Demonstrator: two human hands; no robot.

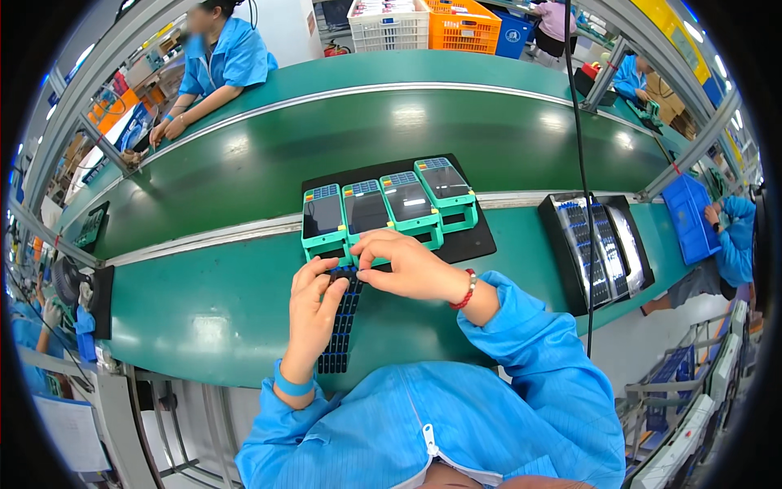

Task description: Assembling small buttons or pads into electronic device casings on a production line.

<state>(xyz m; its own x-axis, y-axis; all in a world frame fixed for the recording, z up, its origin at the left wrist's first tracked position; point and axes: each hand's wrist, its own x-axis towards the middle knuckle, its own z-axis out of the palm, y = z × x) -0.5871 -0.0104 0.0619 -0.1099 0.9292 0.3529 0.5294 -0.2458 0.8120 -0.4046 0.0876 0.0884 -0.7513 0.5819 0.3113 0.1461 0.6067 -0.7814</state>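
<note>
Over the near part of the green bench, my left hand point(309, 306) and my right hand point(407, 265) come close together, fingers bent into pinches. Between them is the upper end of a black strip of small parts in rows point(338, 334), which runs down toward my body. My left fingers close on its top end. My right thumb and fingers pinch beside it, though what lies in them is too small to make out. Just beyond stand several green handheld terminals point(366, 208) with dark screens and keypads, side by side on a black mat point(472, 244).
At the right, a black tray point(570, 244) holds sheets of similar dark parts in shiny wrap. A black cable point(583, 163) hangs down in front of it. Beyond a metal rail runs a green conveyor belt point(326, 130). Co-workers sit across and at the right, near a blue bin point(689, 218).
</note>
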